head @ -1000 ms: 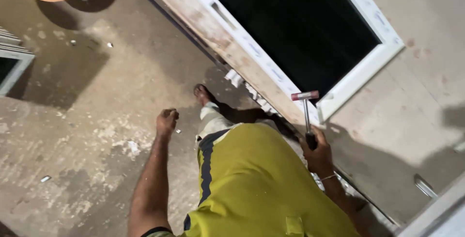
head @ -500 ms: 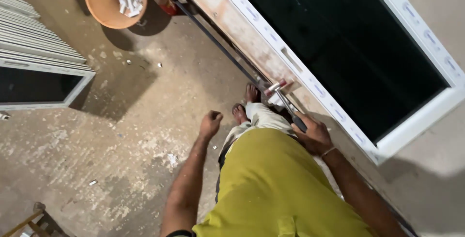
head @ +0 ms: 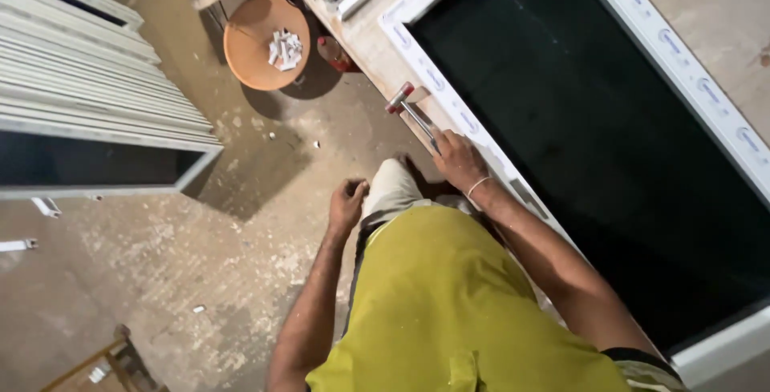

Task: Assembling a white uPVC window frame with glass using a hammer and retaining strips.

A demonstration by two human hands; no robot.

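Head view: the right hand (head: 459, 161) is wrapped round the handle of a small mallet (head: 411, 108), its head poised over the white window frame (head: 449, 107) lying on the worktop's near edge, while the left hand (head: 346, 204) hangs loosely curled, holding nothing.

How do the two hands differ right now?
The right hand grips a hammer by its handle; the left hand seems to hold nothing, fingers curled. The right hand reaches forward over the white window frame; the left hand hangs beside the leg, above the concrete floor. The right wrist wears a thin band; the left wrist looks bare. Both are bare-skinned.
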